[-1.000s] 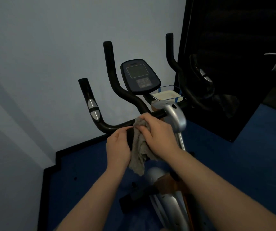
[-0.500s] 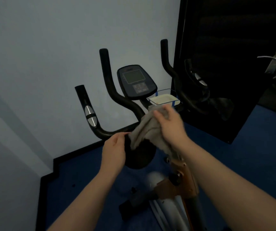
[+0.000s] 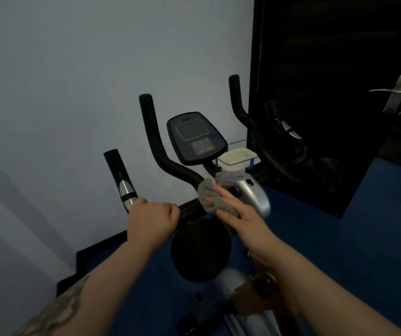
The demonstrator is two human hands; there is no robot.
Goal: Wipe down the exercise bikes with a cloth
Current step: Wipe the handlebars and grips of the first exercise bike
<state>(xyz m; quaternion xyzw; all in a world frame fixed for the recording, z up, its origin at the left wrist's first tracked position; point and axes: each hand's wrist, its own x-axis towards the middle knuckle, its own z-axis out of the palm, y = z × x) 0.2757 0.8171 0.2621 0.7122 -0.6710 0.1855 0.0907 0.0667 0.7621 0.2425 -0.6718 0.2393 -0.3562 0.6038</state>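
An exercise bike [image 3: 160, 151] with black handlebars stands in front of me, its console [image 3: 196, 138] in the middle. My left hand [image 3: 149, 220] grips the lower left handlebar, just right of its silver sensor band. My right hand [image 3: 240, 215] holds a grey cloth [image 3: 210, 196] bunched against the handlebar joint, beside the silver stem cover [image 3: 255, 192]. The fingers wrap the cloth.
A grey wall is close behind the bike. A dark mirror panel [image 3: 340, 93] stands at the right, reflecting the handlebar. A white tray in a wire holder [image 3: 239, 157] sits behind the console. A door handle [image 3: 391, 91] shows at far right. The floor [image 3: 340, 251] is blue.
My left hand slid left along the bar and closed around it. My right hand brought the cloth down from near the tray to the handlebar joint.
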